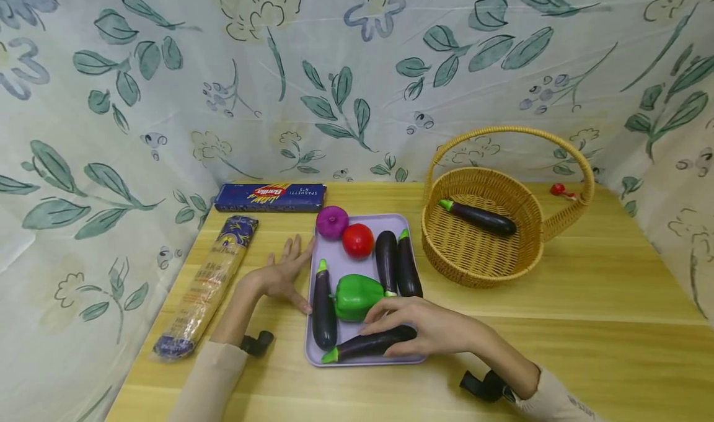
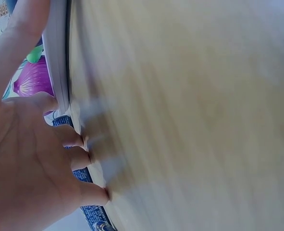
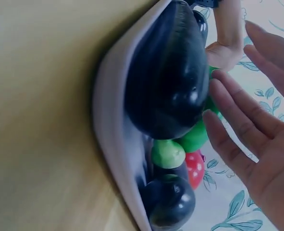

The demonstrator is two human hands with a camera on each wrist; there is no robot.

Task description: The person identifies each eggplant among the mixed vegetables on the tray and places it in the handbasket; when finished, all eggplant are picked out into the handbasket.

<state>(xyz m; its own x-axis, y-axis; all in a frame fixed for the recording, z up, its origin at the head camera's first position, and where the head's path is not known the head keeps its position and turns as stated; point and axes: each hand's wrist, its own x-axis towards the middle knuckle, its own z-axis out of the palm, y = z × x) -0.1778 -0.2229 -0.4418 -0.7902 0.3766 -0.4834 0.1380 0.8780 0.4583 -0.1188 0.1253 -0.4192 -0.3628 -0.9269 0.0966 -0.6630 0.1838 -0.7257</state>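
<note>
A lilac tray (image 1: pixel 344 267) holds several dark eggplants, a green bell pepper (image 1: pixel 357 298), a red tomato (image 1: pixel 357 241) and a purple onion (image 1: pixel 332 222). My right hand (image 1: pixel 429 326) reaches over the eggplant (image 1: pixel 370 343) along the tray's front edge, thumb on the near side. In the right wrist view its fingers (image 3: pixel 242 127) are extended beside that eggplant (image 3: pixel 168 77), not wrapped round it. Spread wide, my left hand (image 1: pixel 281 279) rests at the tray's left rim, next to another eggplant (image 1: pixel 323 307). Its fingertips touch the tabletop and tray in the left wrist view.
Right of the tray stands a wicker basket (image 1: pixel 463 273) with a tall handle, one eggplant (image 1: pixel 482 219) inside. A blue spaghetti box (image 1: pixel 270 197) lies behind, a clear pasta packet (image 1: pixel 206 289) at left. A small red object (image 1: pixel 559 190) lies behind the basket's handle.
</note>
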